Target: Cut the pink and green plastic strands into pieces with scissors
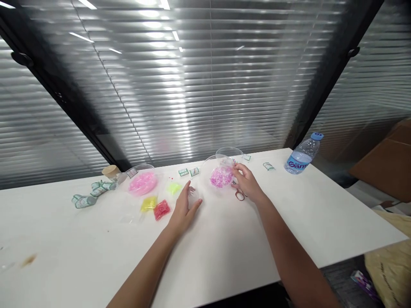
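My left hand (184,209) rests over the table with thumb and fingers apart. A faint clear plastic piece (194,196) lies between them; I cannot tell whether the hand grips it. My right hand (245,182) has its fingers pinched at the right edge of a clear round dish (207,182). Clear plastic shows at those fingertips, but whether it is a bag or the rim is unclear. Purple-pink beads (221,176) cover the dish's middle. Partly under the right hand lie scissors (239,195) with reddish-brown handles.
Left of my hands are a dish holding a pink mass (143,183), a yellow packet (149,203), a red packet (161,209) and a lime-green packet (174,188). Printed wrappers (84,201) and a tape roll (111,172) sit farther left. A water bottle (302,156) stands right.
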{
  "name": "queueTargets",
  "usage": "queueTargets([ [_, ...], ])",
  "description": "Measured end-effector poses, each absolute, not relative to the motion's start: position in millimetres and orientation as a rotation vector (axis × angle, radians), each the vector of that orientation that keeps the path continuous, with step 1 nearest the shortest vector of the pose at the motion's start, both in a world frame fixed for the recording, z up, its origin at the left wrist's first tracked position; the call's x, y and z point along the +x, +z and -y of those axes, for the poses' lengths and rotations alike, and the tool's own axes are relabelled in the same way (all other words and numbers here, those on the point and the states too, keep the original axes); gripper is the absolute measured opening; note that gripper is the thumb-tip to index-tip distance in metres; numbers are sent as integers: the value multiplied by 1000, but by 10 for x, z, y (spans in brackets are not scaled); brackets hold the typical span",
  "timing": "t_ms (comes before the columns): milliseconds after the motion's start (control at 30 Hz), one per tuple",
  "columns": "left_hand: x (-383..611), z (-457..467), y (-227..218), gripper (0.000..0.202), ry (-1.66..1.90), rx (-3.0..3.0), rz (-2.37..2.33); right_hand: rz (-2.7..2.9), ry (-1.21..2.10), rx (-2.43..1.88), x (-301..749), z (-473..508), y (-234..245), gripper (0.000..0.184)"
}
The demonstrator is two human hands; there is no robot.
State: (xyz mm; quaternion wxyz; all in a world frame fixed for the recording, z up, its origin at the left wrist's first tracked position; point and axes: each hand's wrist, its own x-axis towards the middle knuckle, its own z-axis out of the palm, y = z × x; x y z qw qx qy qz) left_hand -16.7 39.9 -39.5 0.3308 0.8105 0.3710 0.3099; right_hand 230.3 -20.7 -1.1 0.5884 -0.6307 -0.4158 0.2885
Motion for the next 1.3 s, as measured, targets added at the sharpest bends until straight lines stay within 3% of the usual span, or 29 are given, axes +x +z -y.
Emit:
queueTargets([
  [467, -43, -292, -523, 72, 762, 2096, -892, 982, 330, -1346, 2003, 336, 221, 32],
  [1300, 17, -290, -533, 80, 780, 2005, -941, 1212, 133, -1385, 1820, 455, 275, 32],
])
